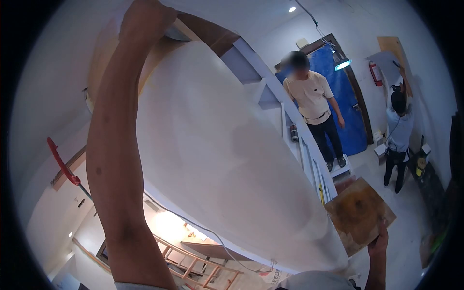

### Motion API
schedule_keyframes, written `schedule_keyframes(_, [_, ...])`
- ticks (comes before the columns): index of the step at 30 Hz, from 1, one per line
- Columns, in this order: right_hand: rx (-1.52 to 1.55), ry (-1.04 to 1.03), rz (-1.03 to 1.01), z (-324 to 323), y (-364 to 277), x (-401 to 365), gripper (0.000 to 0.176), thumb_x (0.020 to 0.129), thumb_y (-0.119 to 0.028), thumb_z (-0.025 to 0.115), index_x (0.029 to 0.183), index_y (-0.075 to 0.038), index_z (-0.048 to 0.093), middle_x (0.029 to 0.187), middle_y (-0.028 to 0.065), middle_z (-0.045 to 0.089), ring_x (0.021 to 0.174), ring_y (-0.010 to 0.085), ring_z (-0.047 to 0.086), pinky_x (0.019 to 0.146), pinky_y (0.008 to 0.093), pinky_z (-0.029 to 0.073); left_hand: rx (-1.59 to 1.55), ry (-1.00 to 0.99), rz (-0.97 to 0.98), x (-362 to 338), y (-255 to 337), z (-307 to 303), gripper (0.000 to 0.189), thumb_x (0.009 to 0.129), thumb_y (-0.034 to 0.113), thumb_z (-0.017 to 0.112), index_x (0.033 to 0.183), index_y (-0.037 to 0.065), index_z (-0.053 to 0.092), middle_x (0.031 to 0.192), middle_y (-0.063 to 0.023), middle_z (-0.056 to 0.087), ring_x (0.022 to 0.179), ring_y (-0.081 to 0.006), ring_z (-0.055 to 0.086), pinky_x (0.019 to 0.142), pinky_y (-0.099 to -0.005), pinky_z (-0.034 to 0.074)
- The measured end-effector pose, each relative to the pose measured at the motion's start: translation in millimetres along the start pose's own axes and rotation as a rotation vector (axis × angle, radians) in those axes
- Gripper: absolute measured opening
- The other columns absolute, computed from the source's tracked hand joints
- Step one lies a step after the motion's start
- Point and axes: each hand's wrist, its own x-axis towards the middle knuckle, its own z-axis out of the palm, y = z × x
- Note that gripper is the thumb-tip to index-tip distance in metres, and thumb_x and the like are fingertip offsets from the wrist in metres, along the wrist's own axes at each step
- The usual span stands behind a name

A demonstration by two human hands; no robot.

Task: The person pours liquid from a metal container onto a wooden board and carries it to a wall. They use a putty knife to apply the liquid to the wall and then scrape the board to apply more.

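Observation:
My left hand (147,19) is raised high at the top of the view, its fingers closed. A flat, grey, trowel-like blade (179,34) shows beside it, against the upper edge of a large curved white panel (222,125); its handle is hidden by the hand. Low on the right, my right hand (379,243) grips the edge of a square brown board (357,212), thumb on top. The board has a dark worn patch in its middle and is tilted next to the panel's lower end.
Shelf-like compartments (285,116) run behind the panel, with a can (294,132) in one. A person in a light shirt (311,94) stands on a white step by a blue-covered door (355,111). Another person (398,121) works at the right wall. A work lamp (342,65) hangs overhead.

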Motion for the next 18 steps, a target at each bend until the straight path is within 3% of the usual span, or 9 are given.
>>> schedule_keyframes(3, [0.001,-0.026,-0.003,-2,0,0,0.068,0.105,-0.046,0.049,0.153,-0.001,0.032,0.153,0.0150,0.044,0.140,0.0310,0.045,0.116,0.0447,0.038,-0.100,-0.136,-0.263,-24,29,-22,0.040,0.080,0.027,0.067,0.090,-0.012,0.067,0.078,-0.0201,0.068,0.064,-0.0285,0.065,0.056,-0.0419,0.050])
schedule_keyframes(6, [0.016,0.009,-0.003,-6,3,3,0.068,0.105,-0.046,0.049,0.153,-0.001,0.033,0.152,0.0150,0.045,0.139,0.0310,0.046,0.116,0.0448,0.039,-0.077,-0.077,-0.154,-30,11,-20,0.034,0.079,0.024,0.067,0.084,-0.009,0.064,0.070,-0.0127,0.061,0.054,-0.0209,0.056,0.046,-0.0386,0.044])
schedule_keyframes(9, [0.012,0.017,-0.006,-8,4,3,0.066,0.105,-0.045,0.048,0.152,-0.001,0.034,0.151,0.0150,0.046,0.138,0.0310,0.047,0.115,0.0447,0.039,-0.215,-0.081,-0.202,-36,9,-30,0.027,0.078,0.022,0.067,0.078,-0.004,0.063,0.065,-0.0079,0.057,0.049,-0.0177,0.052,0.042,-0.0357,0.038])
schedule_keyframes(15, [0.009,0.009,-0.005,-6,2,2,0.064,0.106,-0.044,0.048,0.152,-0.001,0.035,0.150,0.0152,0.047,0.137,0.0307,0.048,0.115,0.0445,0.040,-0.281,-0.175,-0.294,-47,-8,-52,0.021,0.079,0.021,0.068,0.078,0.001,0.064,0.060,-0.0026,0.054,0.043,-0.0118,0.044,0.039,-0.0304,0.033])
schedule_keyframes(18, [0.006,-0.001,-0.008,-2,-1,3,0.064,0.106,-0.044,0.048,0.152,-0.001,0.034,0.151,0.0155,0.047,0.137,0.0308,0.048,0.115,0.0448,0.040,-0.324,-0.138,-0.336,-63,-18,-61,0.022,0.082,0.021,0.069,0.085,-0.001,0.065,0.061,-0.0026,0.054,0.044,-0.0115,0.044,0.039,-0.0289,0.034])
